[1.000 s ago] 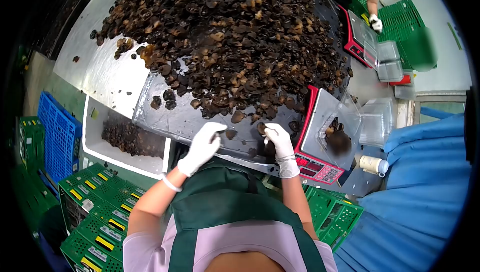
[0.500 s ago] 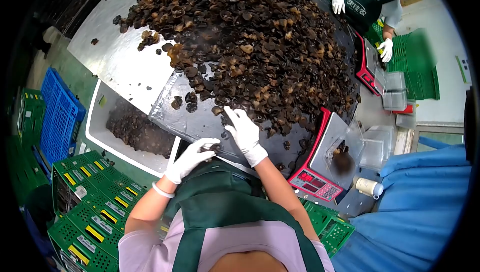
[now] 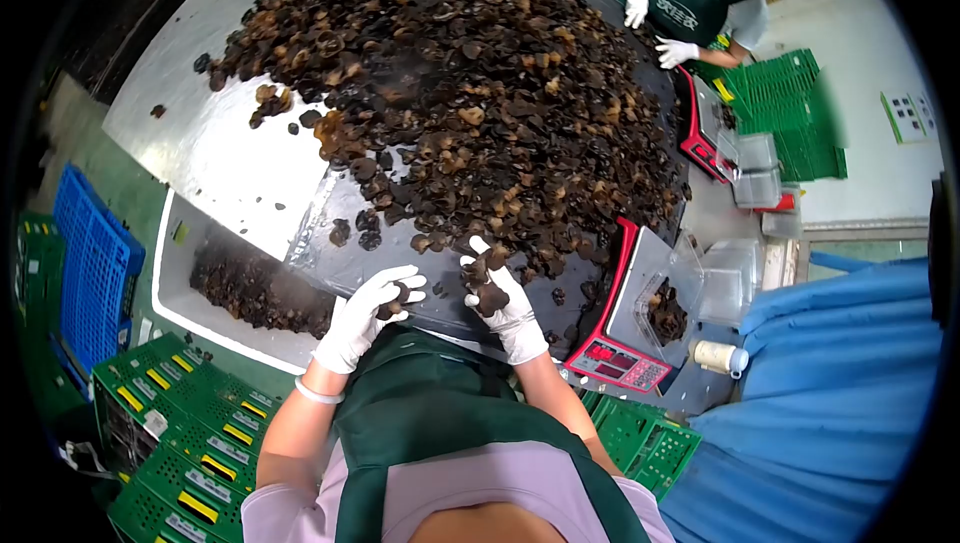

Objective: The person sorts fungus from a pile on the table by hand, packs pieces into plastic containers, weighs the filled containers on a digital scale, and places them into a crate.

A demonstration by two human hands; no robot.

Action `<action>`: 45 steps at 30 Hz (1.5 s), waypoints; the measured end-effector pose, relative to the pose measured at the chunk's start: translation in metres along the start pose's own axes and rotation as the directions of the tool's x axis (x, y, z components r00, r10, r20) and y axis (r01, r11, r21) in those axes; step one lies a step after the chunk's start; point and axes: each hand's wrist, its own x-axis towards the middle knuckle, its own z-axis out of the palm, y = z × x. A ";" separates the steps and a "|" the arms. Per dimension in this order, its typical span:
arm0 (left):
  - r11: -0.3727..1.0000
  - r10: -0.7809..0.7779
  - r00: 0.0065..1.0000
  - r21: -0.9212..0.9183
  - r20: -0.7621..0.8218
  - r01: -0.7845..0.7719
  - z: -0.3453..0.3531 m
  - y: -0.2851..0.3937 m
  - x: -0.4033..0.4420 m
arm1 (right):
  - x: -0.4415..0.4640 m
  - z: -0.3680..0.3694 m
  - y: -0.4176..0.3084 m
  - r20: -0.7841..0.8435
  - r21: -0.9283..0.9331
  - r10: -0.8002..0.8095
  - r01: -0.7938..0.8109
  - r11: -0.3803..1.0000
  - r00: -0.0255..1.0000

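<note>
A big heap of brown-black wood ear mushrooms (image 3: 470, 113) covers the table in front of me. At its near edge, my right hand (image 3: 512, 318), in a white glove, is turned up with its fingers curled round several wood ear pieces (image 3: 487, 293). My left hand (image 3: 362, 321), gloved too, pinches a small dark wood ear piece (image 3: 393, 303) between thumb and fingers. Both hands hover above the near table edge, apart from each other. To the right, a red digital scale (image 3: 620, 361) bears a clear plastic box (image 3: 690, 273) with some wood ear in it.
A white tub (image 3: 165, 273) holding more wood ear stands at left, by green crates (image 3: 175, 393) and a blue crate (image 3: 90, 253). Clear boxes (image 3: 730, 283) and a bottle (image 3: 715, 357) lie right of the scale. A co-worker (image 3: 700, 3) stands at a second scale (image 3: 705, 133).
My right hand has picked up wood ear pieces from the heap's edge and turned upward. My left hand still holds its piece, its fingers now spread wider. The co-worker's hands have drawn together.
</note>
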 end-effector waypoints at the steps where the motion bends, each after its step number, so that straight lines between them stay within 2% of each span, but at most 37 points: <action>1: 1.000 -0.016 1.000 0.022 0.025 0.016 0.005 0.003 0.005 | -0.002 -0.003 0.002 0.008 0.024 -0.037 0.037 0.999 0.999; 3: 0.998 -0.048 0.998 0.031 0.034 0.047 0.019 0.005 0.013 | -0.009 0.001 0.001 -0.029 0.054 -0.062 0.064 0.997 0.998; 5: 0.973 0.081 0.989 0.205 0.121 -0.105 0.034 0.003 0.023 | -0.018 0.013 -0.005 -0.056 -0.044 -0.127 0.125 0.991 0.990; 6: 0.963 0.106 0.988 0.236 0.115 -0.131 0.047 0.004 0.025 | -0.023 0.019 -0.008 -0.096 -0.158 -0.144 0.128 0.979 0.985; 11: 0.918 0.195 0.975 0.330 0.102 -0.219 0.087 -0.015 0.048 | -0.047 0.030 -0.024 -0.133 -0.209 -0.248 0.217 0.954 0.960; 13: 0.885 0.248 0.963 0.379 0.107 -0.270 0.101 -0.025 0.054 | -0.060 0.038 -0.034 -0.144 -0.535 -0.413 0.281 0.797 0.899; 15: 0.857 0.280 0.952 0.415 0.125 -0.306 0.116 -0.035 0.058 | -0.073 0.031 -0.043 -0.127 -0.551 -0.479 0.340 0.762 0.868; 17: 0.828 0.309 0.941 0.446 0.141 -0.339 0.133 -0.046 0.062 | -0.088 0.019 -0.053 -0.042 -0.701 -0.518 0.345 0.625 0.854; 18: 0.810 0.315 0.939 0.477 0.136 -0.340 0.142 -0.050 0.062 | -0.093 0.019 -0.057 -0.068 -0.599 -0.542 0.400 0.694 0.838; 21: 0.715 0.392 0.904 0.562 0.169 -0.415 0.168 -0.065 0.064 | -0.117 0.003 -0.071 -0.122 -0.629 -0.503 0.325 0.706 0.856; 23: 0.770 0.308 0.945 0.555 0.108 -0.314 0.182 -0.074 0.064 | -0.126 -0.004 -0.078 -0.107 -0.608 -0.555 0.387 0.694 0.825; 24: 0.838 0.275 0.958 0.467 0.081 -0.280 0.193 -0.076 0.062 | -0.132 -0.006 -0.084 -0.139 -0.593 -0.537 0.364 0.718 0.832; 25: 0.833 0.278 0.957 0.475 0.083 -0.283 0.196 -0.082 0.065 | -0.138 -0.010 -0.089 -0.170 -0.579 -0.521 0.343 0.740 0.836; 27: 0.663 0.421 0.895 0.625 0.145 -0.413 0.201 -0.091 0.075 | -0.145 -0.021 -0.098 -0.161 -0.612 -0.587 0.387 0.690 0.793; 28: 0.681 0.367 0.925 0.648 0.102 -0.341 0.208 -0.091 0.076 | -0.152 -0.028 -0.105 -0.184 -0.566 -0.569 0.387 0.728 0.802; 29: 0.588 0.489 0.849 0.642 0.202 -0.492 0.216 -0.095 0.084 | -0.159 -0.035 -0.111 -0.208 -0.519 -0.550 0.386 0.763 0.808; 31: 0.748 0.295 0.941 0.572 0.169 -0.337 0.247 -0.089 0.082 | -0.173 -0.041 -0.126 -0.241 -0.484 -0.615 0.457 0.747 0.751; 33: 0.739 0.248 0.942 0.586 0.225 -0.334 0.275 -0.094 0.092 | -0.196 -0.046 -0.146 -0.287 -0.477 -0.661 0.495 0.726 0.693; 35: 0.505 0.450 0.776 0.590 0.442 -0.630 0.309 -0.101 0.109 | -0.218 -0.054 -0.171 -0.327 -0.568 -0.707 0.467 0.678 0.627; 37: 0.426 0.441 0.747 0.616 0.498 -0.663 0.344 -0.107 0.125 | -0.229 -0.072 -0.199 -0.064 -0.767 -0.890 0.549 0.334 0.452; 39: 0.147 0.448 0.585 0.589 0.676 -0.794 0.358 -0.119 0.155 | -0.241 -0.093 -0.219 -0.049 -0.802 -0.892 0.515 0.303 0.449; 40: 0.241 0.382 0.641 0.597 0.666 -0.765 0.361 -0.125 0.164 | -0.239 -0.110 -0.223 -0.049 -0.817 -0.884 0.491 0.303 0.464; 41: 0.120 0.382 0.611 0.619 0.693 -0.776 0.361 -0.129 0.169 | -0.237 -0.125 -0.226 -0.049 -0.831 -0.876 0.468 0.303 0.480; 42: 0.060 0.388 0.615 0.647 0.686 -0.760 0.357 -0.136 0.175 | -0.237 -0.131 -0.225 -0.051 -0.861 -0.874 0.423 0.284 0.483; 43: -0.002 0.398 0.618 0.674 0.678 -0.739 0.355 -0.139 0.175 | -0.238 -0.134 -0.224 -0.064 -0.855 -0.894 0.438 0.278 0.444; 44: -0.080 0.432 0.572 0.661 0.697 -0.746 0.351 -0.141 0.172 | -0.244 -0.135 -0.221 -0.108 -0.819 -0.913 0.485 0.306 0.394; 45: -0.004 0.415 0.607 0.668 0.678 -0.744 0.348 -0.137 0.168 | -0.250 -0.136 -0.220 -0.155 -0.780 -0.924 0.531 0.332 0.350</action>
